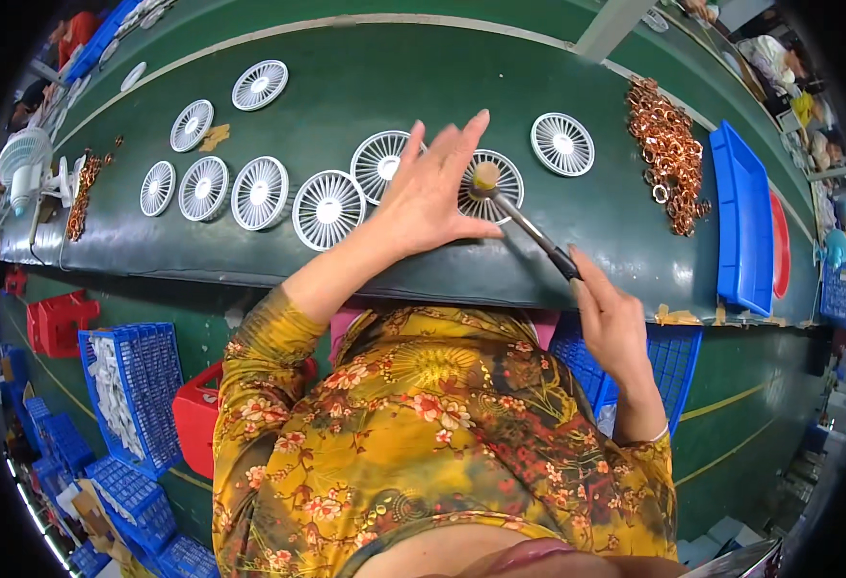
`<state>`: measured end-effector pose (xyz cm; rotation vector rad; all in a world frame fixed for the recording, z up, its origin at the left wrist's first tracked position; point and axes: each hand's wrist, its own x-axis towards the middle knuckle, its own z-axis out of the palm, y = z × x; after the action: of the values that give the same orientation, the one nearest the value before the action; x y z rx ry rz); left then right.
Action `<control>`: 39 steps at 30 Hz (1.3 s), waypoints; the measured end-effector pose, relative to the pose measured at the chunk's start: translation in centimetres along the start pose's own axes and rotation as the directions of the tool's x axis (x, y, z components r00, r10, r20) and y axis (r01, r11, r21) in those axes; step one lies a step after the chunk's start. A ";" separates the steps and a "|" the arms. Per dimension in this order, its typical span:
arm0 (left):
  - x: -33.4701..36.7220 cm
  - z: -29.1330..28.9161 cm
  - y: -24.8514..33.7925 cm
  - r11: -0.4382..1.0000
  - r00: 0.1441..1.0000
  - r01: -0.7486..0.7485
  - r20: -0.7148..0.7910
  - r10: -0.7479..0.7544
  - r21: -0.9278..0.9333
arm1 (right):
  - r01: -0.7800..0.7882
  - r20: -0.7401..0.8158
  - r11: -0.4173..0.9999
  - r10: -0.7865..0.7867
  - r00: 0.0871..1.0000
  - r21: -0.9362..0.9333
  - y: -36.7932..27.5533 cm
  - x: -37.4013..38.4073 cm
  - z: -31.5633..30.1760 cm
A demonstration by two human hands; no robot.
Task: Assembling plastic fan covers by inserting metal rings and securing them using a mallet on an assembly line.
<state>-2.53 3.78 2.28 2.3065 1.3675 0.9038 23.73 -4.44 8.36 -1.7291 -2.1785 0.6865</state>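
My right hand (611, 323) is wrapped round the black grip of a small hammer (531, 226) with a metal shaft and a pale, tan-ended head. That head is over the centre of a round white fan grille (509, 178); whether it touches is hard to tell. My left hand (425, 202) has its fingers spread, slightly blurred, between this grille and another white grille (375, 164), which it partly covers. Just left of my left wrist lies a third grille (329, 210). Nothing shows in my left hand.
More white grilles (260, 193) lie on the dark green table (423, 87) to the left, one grille (562, 144) to the right. Copper-coloured rings (663, 144) are heaped near a blue tray (739, 222). A small fan (26, 164) stands far left. Blue crates (153, 385) are below.
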 end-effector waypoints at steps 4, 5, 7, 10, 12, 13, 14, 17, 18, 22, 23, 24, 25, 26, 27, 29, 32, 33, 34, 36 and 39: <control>-1.9 -5.4 -2.3 0.975 1.000 0.004 -0.018 0.000 0.220 | 0.097 -0.020 0.989 -0.096 0.995 0.112 1.0 -2.3 -1.4; -2.3 -6.3 -3.0 0.971 0.998 0.058 0.013 -0.063 0.233 | 0.082 0.049 0.988 -0.088 0.995 0.129 0.7 -2.7 -1.8; -2.8 -6.7 -3.3 0.970 0.981 0.163 0.075 -0.179 0.179 | 0.050 0.154 0.998 -0.056 0.986 0.039 1.2 -2.9 -0.7; -2.7 -5.5 -3.0 0.982 0.986 0.152 0.057 -0.159 0.111 | -0.197 0.133 0.977 0.186 0.974 0.080 0.5 -1.7 -0.6; -2.3 -4.5 -2.1 0.986 0.988 0.146 0.035 -0.149 0.079 | 0.096 -0.109 0.967 -0.072 0.991 0.238 0.4 -0.9 -1.1; -2.0 -4.1 -1.6 0.984 0.986 0.161 0.035 -0.164 0.075 | 0.100 -0.138 0.957 -0.064 0.988 0.272 -0.5 -0.8 -1.8; -1.7 -3.9 -1.1 0.982 0.984 0.172 0.038 -0.175 0.073 | 0.104 -0.170 0.946 -0.053 0.984 0.309 -1.3 -0.8 -2.1; -1.8 -3.2 -1.2 0.986 0.989 0.145 -0.007 -0.145 0.078 | 0.466 -0.252 0.885 -0.451 0.856 -0.001 -1.3 2.3 0.9; -1.4 -3.3 -1.1 0.991 0.993 0.111 -0.038 -0.108 0.077 | 0.149 0.034 0.985 -0.146 0.989 -0.087 -1.5 3.0 1.9; -6.2 -8.0 -2.5 0.963 0.970 0.147 0.156 -0.185 0.225 | 0.113 -0.058 0.993 -0.115 0.992 -0.037 -0.6 1.6 1.1; -7.5 -8.8 -2.9 0.962 0.966 0.173 0.155 -0.207 0.211 | 0.150 -0.058 0.989 -0.149 0.987 0.010 -0.6 0.6 0.9; -8.6 -9.3 -3.0 0.959 0.960 0.202 0.153 -0.234 0.199 | 0.188 -0.057 0.981 -0.184 0.981 0.058 -0.5 -0.2 0.6; -9.0 -9.2 -3.3 0.965 0.971 0.179 0.122 -0.204 0.192 | 0.264 -0.021 0.962 -0.264 0.964 0.066 0.3 -0.9 0.9; -8.9 -8.9 -3.0 0.966 0.978 0.175 0.082 -0.193 0.191 | 0.228 0.080 0.972 -0.231 0.970 0.051 0.3 -1.2 0.8; -8.7 -8.5 -2.6 0.966 0.982 0.175 0.040 -0.185 0.190 | 0.195 0.182 0.980 -0.198 0.963 0.030 0.3 -1.3 0.9; -7.9 -6.7 -2.3 0.978 0.986 0.167 -0.043 -0.163 0.122 | 0.235 0.099 0.969 -0.242 0.965 0.075 0.1 -0.7 0.8; -6.8 -5.1 -2.0 0.973 0.975 0.196 -0.131 -0.180 0.124 | 0.241 -0.024 0.950 -0.241 0.970 0.197 -3.2 0.7 -0.3; -6.6 -4.8 -2.0 0.974 0.971 0.188 -0.175 -0.165 0.129 | 0.238 -0.066 0.943 -0.229 0.971 0.233 -4.1 0.8 -0.3; -6.4 -4.7 -2.0 0.972 0.964 0.199 -0.204 -0.171 0.122 | 0.473 -0.200 0.874 -0.447 0.872 0.108 -4.3 2.2 1.0; -6.3 -4.8 -2.0 0.977 0.964 0.193 -0.202 -0.170 0.096 | 0.448 -0.027 0.894 -0.448 0.894 0.019 -3.3 3.8 3.3; -9.3 -7.1 -2.5 0.891 0.954 0.262 -0.236 -0.182 0.370 | 0.345 0.086 0.938 -0.343 0.935 -0.009 -3.4 2.2 2.9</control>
<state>-12.09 -3.43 2.96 2.3119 2.0210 0.8601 18.95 -3.41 7.47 -1.2951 -2.4692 0.6515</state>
